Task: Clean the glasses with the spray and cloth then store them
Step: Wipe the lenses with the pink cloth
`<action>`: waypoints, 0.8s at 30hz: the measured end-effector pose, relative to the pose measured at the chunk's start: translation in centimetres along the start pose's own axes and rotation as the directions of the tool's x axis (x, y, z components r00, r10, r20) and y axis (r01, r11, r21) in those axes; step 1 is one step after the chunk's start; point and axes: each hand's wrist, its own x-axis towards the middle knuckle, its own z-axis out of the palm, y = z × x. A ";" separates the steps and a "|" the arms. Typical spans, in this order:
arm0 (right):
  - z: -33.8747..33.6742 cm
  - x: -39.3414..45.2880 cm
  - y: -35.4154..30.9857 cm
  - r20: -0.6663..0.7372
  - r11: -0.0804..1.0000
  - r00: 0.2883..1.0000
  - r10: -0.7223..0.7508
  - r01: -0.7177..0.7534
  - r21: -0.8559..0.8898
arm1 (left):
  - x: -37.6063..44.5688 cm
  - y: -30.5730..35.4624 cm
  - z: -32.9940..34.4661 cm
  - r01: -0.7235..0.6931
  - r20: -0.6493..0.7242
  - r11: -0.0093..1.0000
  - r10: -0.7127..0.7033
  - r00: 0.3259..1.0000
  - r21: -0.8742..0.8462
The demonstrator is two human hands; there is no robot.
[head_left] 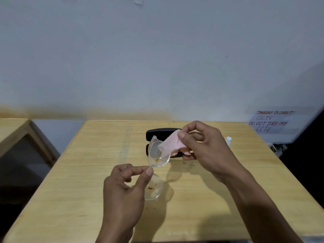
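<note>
A person's two bare hands work above a pale wooden surface (pixel 98 172), seen from a camera on the head looking forward and down.

The left hand (pixel 126 186) is raised over the middle of the surface. Its grip is closed on a pair of clear-framed glasses (pixel 157 161): thumb and forefinger pinch the frame at the bridge, between the two lenses. The glasses are held up off the surface and turned on end, so one lens points toward the far edge and the other toward the near edge. Both lenses carry small orange-brown smudges.

The right hand (pixel 205 148) reaches in from the right side. Its grip is closed on a pale pink cloth (pixel 172 143), with fingers and thumb curled around it. The loose end of the cloth lies against the lens that points toward the far edge.

Behind the hands, near the middle of the far edge, a black glasses case (pixel 158 132) lies open on the surface, partly hidden by the cloth and the lens. Toward the far right corner, the white top of a small bottle (pixel 228 139) shows just past the right hand; the rest of it is hidden.

A white paper sign (pixel 270 121) with handwriting hangs on the wall beyond the far right corner. Part of a second wooden table (pixel 15 132) stands to the left.
</note>
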 end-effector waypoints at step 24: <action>-0.4 -3.2 1.0 0.105 0.995 0.991 -0.087 0.081 0.062 | -2.4 2.1 1.8 0.002 0.053 1.000 -0.003 0.999 0.026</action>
